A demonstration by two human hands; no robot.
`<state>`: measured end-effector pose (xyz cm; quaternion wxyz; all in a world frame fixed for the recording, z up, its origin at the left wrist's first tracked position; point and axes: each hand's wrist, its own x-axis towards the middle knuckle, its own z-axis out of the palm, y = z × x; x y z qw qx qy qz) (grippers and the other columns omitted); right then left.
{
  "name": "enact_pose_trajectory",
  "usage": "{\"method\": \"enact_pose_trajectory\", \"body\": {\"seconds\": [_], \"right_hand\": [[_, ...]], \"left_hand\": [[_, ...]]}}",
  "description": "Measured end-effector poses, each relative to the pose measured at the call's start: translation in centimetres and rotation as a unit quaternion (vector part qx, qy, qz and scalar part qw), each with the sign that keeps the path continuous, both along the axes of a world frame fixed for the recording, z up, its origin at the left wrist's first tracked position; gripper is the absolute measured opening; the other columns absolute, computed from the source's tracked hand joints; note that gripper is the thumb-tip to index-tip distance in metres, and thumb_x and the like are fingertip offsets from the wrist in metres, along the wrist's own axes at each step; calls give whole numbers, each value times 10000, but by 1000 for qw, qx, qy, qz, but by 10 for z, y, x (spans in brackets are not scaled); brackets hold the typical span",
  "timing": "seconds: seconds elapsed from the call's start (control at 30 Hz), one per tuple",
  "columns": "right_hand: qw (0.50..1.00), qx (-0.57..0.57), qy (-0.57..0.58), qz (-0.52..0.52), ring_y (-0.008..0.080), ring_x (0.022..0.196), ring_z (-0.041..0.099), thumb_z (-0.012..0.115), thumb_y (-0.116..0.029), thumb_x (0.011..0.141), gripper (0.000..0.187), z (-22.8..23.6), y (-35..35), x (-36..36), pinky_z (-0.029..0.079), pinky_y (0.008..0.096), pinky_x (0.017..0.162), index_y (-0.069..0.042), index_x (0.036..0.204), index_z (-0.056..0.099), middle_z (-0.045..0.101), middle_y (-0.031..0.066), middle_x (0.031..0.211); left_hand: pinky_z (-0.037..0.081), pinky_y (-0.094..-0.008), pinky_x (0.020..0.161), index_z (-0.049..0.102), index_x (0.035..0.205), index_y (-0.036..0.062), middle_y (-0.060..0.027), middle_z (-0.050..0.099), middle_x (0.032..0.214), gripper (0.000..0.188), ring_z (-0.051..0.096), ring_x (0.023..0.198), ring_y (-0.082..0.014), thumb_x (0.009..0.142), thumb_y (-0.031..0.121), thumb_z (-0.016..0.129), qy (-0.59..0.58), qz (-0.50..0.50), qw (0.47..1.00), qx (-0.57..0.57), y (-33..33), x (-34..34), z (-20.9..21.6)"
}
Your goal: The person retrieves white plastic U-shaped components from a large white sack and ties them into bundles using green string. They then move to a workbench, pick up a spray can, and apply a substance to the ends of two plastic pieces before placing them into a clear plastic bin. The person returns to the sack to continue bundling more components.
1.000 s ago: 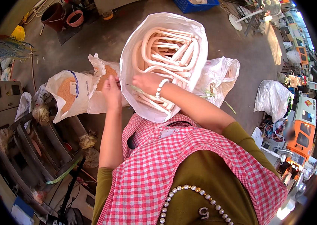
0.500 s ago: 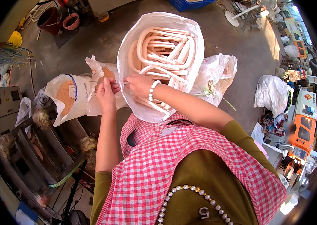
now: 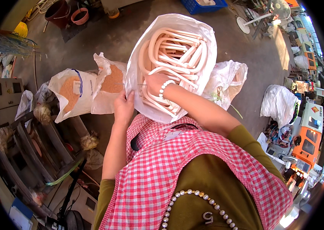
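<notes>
A white woven sack [image 3: 133, 65] stands open in front of me, filled with pale pinkish-white bent tubes [image 3: 156, 44]. My left hand [image 3: 123, 108] is closed on the sack's left side, with thumb and fingertips at its wall. Over the tubes, inside the mouth, is my right hand [image 3: 157, 85], its fingers pressed together around one end of a thin needle-like rod [image 3: 142, 84]. That rod crosses the sack's left wall, and its far end sticks out beyond it. Whether thread is on it cannot be made out.
Left of the sack stand two open white bags [image 3: 83, 105] of tan granules. A crumpled whitish bag [image 3: 229, 78] leans at its right. Further off are a blue crate [image 3: 204, 7], a pink bucket [image 3: 79, 16], a fan [image 3: 280, 9] and orange-and-white machines [image 3: 308, 142].
My left hand has left the rod and moved right and down onto the sack wall. The right hand has shifted right over the tubes. The whole view has moved slightly.
</notes>
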<state>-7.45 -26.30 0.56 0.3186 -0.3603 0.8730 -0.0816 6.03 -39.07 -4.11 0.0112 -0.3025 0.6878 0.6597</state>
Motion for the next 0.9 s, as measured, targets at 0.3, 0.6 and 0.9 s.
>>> {"method": "enact_pose_trajectory", "body": {"seconds": [0.3,0.6,0.9], "right_hand": [[995,-52,-54,-64,368,924,611,509,-93,801,208,6,14,11,479,422,814,1,957,610,636,225,947],[1000,-22,12,1,339,810,603,466,-256,880,214,33,54,9,470,448,692,-124,884,634,644,126,841],[999,17,43,27,319,773,622,504,-182,834,153,46,73,10,485,436,657,-104,815,636,649,114,795]], "left_hand": [[435,-286,590,635,979,-6,-43,592,683,252,514,618,-94,917,221,546,23,13,999,-38,1,-10,2],[428,-290,573,639,940,-22,-48,594,658,250,511,593,-101,915,206,542,19,83,996,-37,-2,-6,-1],[432,-293,576,637,921,-34,-61,603,655,253,524,599,-104,912,202,545,-5,90,993,-75,0,-6,14]]}}
